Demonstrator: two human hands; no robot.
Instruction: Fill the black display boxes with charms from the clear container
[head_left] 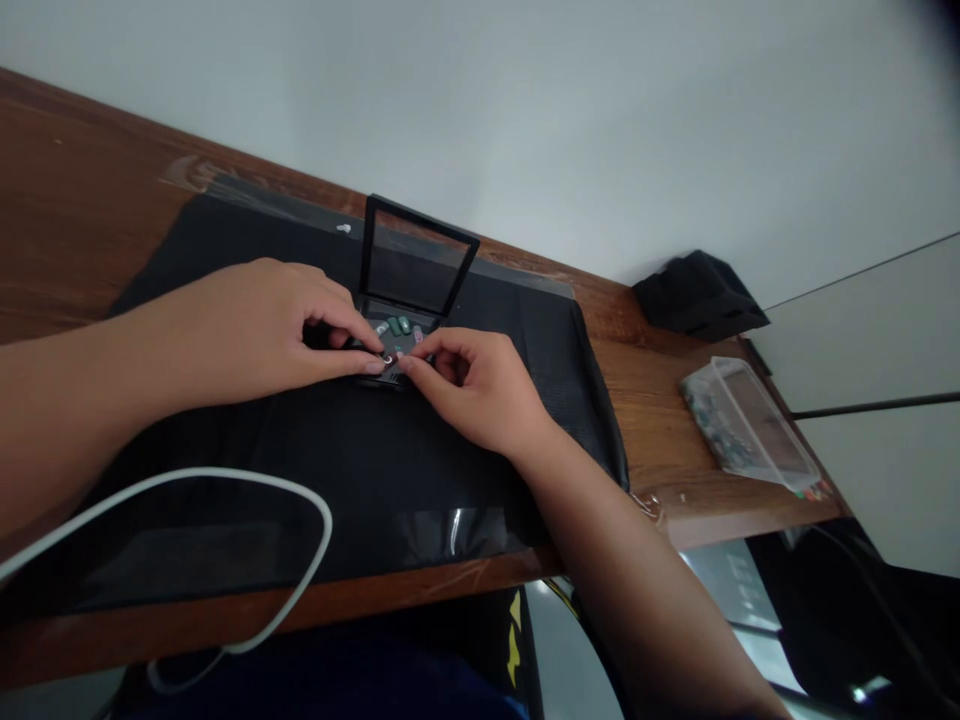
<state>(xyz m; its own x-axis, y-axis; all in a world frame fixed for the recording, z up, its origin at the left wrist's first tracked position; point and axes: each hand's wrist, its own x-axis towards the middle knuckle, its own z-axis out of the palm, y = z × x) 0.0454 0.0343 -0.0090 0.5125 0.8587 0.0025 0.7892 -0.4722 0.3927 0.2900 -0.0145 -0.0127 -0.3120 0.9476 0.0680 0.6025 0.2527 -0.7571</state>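
The left hand (255,325) clamps thumb and forefinger on the base of a small black case (416,265), whose lid stands upright. The right hand (480,390) pinches narrowly on a small piece (388,358) at the case's front edge. Coloured bits (399,324) lie inside. The case rests on a black mat (375,470) covering the wooden surface (67,210).

Desk (75,200) is seen as brown wood grain, smooth, low sheen. Mat (360,470) is logged as black, matt, finely textured; glossy clear film (457,530) is noted at its 6 o'clock edge. Case (416,262) at 12 o'clock: black plastic frame, clear glossy lid. Small pieces (399,324) inside: shiny. Box (750,425) at 3 o'clock: clear plastic. Block (697,292) at 2 o'clock: black, matt, foam-like. Cable (315,520) at 7 o'clock: white, smooth.
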